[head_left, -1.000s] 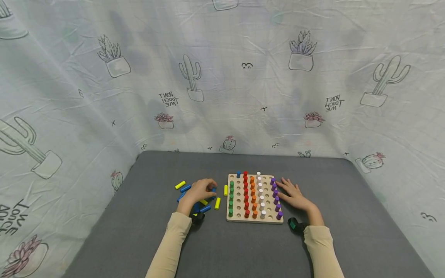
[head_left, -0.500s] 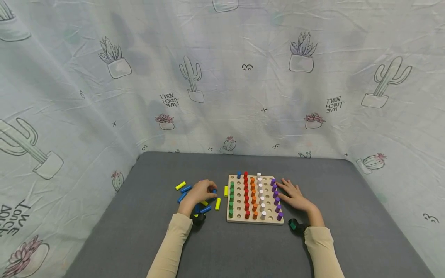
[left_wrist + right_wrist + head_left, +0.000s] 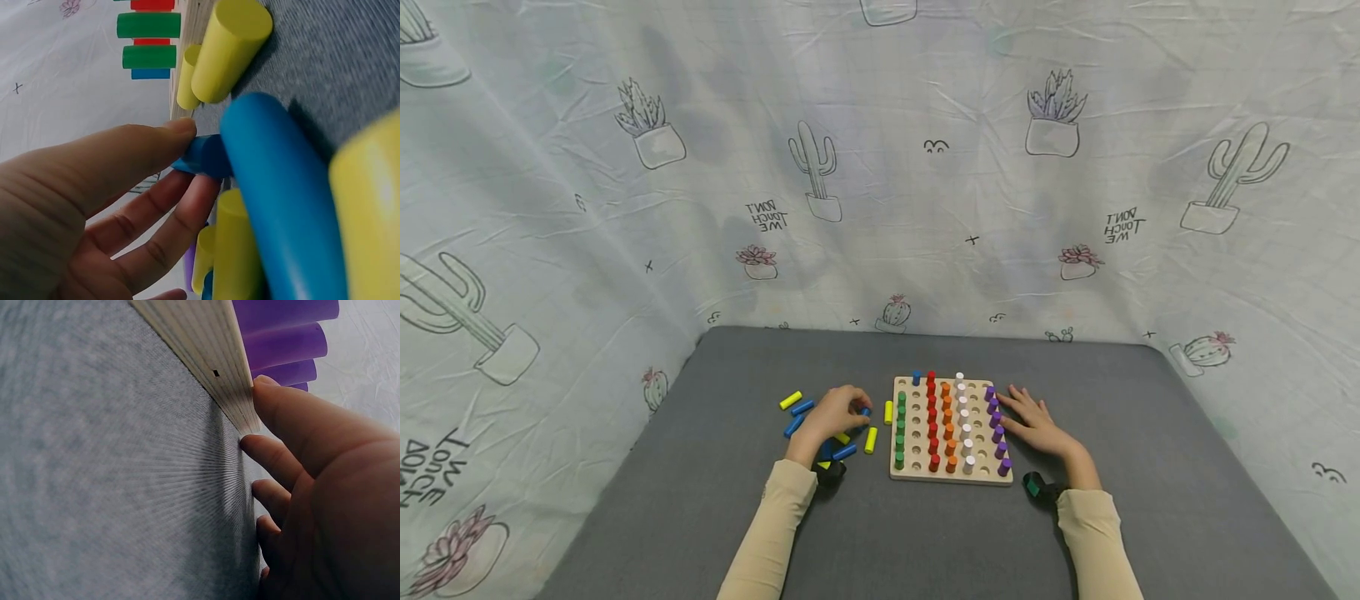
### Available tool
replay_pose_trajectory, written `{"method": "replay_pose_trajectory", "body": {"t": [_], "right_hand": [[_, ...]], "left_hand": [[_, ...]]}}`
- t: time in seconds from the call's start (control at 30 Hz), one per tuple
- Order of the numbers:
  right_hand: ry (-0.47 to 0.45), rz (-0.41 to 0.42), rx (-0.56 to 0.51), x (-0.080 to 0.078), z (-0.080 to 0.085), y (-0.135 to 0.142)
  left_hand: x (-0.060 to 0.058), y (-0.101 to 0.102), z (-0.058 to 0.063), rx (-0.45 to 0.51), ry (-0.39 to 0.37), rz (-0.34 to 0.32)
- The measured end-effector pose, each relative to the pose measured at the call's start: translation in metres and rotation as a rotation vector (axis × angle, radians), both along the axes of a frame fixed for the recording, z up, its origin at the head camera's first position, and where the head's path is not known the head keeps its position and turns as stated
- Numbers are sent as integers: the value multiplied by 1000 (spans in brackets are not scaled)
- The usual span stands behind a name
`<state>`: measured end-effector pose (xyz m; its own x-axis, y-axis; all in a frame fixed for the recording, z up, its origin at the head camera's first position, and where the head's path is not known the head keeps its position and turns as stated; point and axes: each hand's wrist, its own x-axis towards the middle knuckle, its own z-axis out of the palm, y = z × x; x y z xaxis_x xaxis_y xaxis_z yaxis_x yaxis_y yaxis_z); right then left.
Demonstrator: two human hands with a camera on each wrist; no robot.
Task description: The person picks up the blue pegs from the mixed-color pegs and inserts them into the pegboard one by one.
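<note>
Left of the wooden pegboard (image 3: pixel 917 475), my left hand (image 3: pixel 835 414) pinches a blue peg (image 3: pixel 209 155) between thumb and fingertips, over the loose pegs. In the left wrist view a nearer blue peg (image 3: pixel 281 194) and a yellow peg (image 3: pixel 231 50) lie beside it. My right hand (image 3: pixel 1036 425) rests at the board's right side, fingers spread and relaxed. In the right wrist view its thumb tip is right at the board's edge (image 3: pixel 215 369), below the purple pegs (image 3: pixel 284 344), and its other fingertips reach down to the cloth.
Green (image 3: pixel 900 431), red (image 3: pixel 933 431), orange (image 3: pixel 949 432), white (image 3: pixel 966 431) and purple pegs stand in columns on the board. One blue peg (image 3: pixel 917 378) stands in its back row. Several yellow and blue pegs lie loose on the grey cloth (image 3: pixel 925 542). A cactus-print curtain (image 3: pixel 880 167) hangs behind.
The blue peg in my left hand has tilted and shifted slightly between the fingertips. My right hand stays at the board's side.
</note>
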<state>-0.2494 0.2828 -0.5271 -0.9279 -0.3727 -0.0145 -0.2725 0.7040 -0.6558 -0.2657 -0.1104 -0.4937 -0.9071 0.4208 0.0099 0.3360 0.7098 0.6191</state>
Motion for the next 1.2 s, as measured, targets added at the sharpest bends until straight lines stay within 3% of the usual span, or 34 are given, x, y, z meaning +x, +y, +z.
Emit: {"method": "replay_pose_trajectory", "body": {"t": [0.2, 0.83, 1.2], "right_hand": [[7, 0, -5, 1, 0, 0], [1, 7, -5, 0, 1, 0], [15, 10, -9, 2, 0, 1]], "left_hand": [[0, 1, 0, 82, -31, -10], [1, 9, 8, 183, -9, 22], [-6, 16, 15, 232, -9, 22]]}}
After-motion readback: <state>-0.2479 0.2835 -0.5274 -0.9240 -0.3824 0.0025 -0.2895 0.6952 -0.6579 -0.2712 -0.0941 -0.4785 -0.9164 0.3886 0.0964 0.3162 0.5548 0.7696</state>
